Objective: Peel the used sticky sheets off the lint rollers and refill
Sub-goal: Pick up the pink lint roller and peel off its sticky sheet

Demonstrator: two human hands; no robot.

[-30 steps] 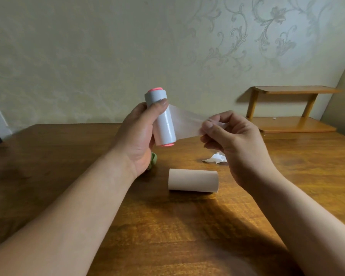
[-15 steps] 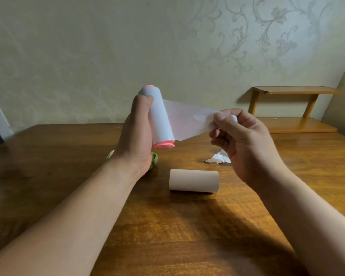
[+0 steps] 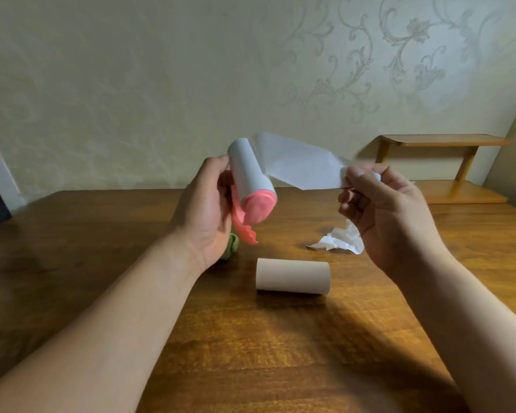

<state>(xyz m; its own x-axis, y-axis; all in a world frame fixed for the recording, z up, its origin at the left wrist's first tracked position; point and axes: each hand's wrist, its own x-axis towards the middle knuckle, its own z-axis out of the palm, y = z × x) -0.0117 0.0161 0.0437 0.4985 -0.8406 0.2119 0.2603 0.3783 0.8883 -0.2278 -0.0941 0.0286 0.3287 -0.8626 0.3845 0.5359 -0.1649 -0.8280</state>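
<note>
Head view, both hands raised above the table. The left hand grasps the lint roller, with the fingers and thumb curled round its pale grey barrel. The roller is tilted, its pink end cap turned down and toward the camera. A pink handle part hangs below the cap, just beside the palm.

The right hand pinches the free end of a translucent white sticky sheet between thumb and forefinger, the other fingers curled beneath. The sheet is stretched from the right side of the barrel across the gap to the right hand, its other end attached to the roller. Its edges are blurred.

A tan roll lies on its side on the table, between the two forearms and nearer the camera than the hands, touching neither. A crumpled sheet, white, lies on the table farther right, partly hidden behind the right hand. A small green object rests on the table behind the left wrist; what it is cannot be told.

The table is dark brown wood with visible grain. Behind it stands a pale wall with a scrolling ornament at upper right. A two-tier wooden shelf sits at the far right against that wall.
</note>
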